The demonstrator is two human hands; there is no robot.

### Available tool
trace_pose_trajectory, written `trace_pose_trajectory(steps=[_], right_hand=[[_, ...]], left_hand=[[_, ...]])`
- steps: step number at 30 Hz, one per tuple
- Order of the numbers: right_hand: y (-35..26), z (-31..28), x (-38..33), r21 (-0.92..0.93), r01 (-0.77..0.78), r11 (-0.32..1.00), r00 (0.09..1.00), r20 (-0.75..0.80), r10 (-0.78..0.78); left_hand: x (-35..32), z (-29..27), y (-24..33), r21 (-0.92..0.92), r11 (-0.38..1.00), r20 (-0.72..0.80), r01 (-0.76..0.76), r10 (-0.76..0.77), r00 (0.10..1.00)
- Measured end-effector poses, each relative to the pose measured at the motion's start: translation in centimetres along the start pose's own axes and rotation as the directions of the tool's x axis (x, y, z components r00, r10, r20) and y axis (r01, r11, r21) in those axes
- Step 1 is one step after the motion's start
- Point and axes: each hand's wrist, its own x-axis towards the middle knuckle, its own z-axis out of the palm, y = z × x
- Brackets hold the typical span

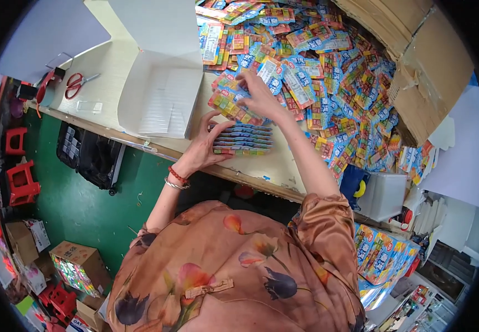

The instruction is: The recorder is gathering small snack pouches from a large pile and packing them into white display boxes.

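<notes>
On the wooden table stands a neat row of colourful carded packets [243, 138], set on edge with their blue wavy tops facing up. My left hand [199, 146] is closed around the left end of this row, thumb and fingers bracing it. Just beyond, my right hand [262, 98] has thumb and fingers curled at a yellow-and-red packet [232, 104], tilted against the far side of the row. Whether more than one packet is in that grasp is hard to see. An open white box [162, 99] with its lid raised sits left of my left hand.
A large heap of the same packets [333, 83] spreads over the far and right side, against a torn cardboard box [427, 72]. Red-handled scissors [74, 86] and a tape dispenser [45, 91] lie far left. A clear plastic bin [383, 195] stands at the right edge.
</notes>
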Motion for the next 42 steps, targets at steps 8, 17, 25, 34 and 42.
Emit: trace_pose_trajectory(steps=[8, 17, 25, 34, 42], right_hand=[[-2.3, -2.0, -0.3, -0.51, -0.162, 0.845, 0.982, 0.003, 0.19], [-5.6, -3.2, -5.0, 0.289, -0.217, 0.933, 0.907, 0.413, 0.083], [-3.7, -6.0, -6.7, 0.003, -0.085, 0.996, 0.979, 0.187, 0.083], [-1.7, -3.1, -2.8, -0.584, 0.355, 0.73, 0.905, 0.411, -0.112], [-1.1, -9.0, -4.8, -0.356, -0.114, 0.927, 0.936, -0.351, -0.02]], left_hand=[[0.3, -0.2, -0.4, -0.031, 0.998, 0.067, 0.061, -0.059, 0.996], [-0.4, 0.9, -0.9, 0.115, 0.989, -0.1, -0.094, 0.106, 0.989], [-1.1, 0.5, 0.9, -0.101, 0.994, 0.076, -0.038, 0.046, 0.996], [-0.5, 0.8, 0.8, -0.089, 0.99, 0.083, -0.107, 0.114, 0.99], [-0.4, 0.2, 1.1, -0.06, 0.994, 0.132, -0.09, 0.097, 0.986]])
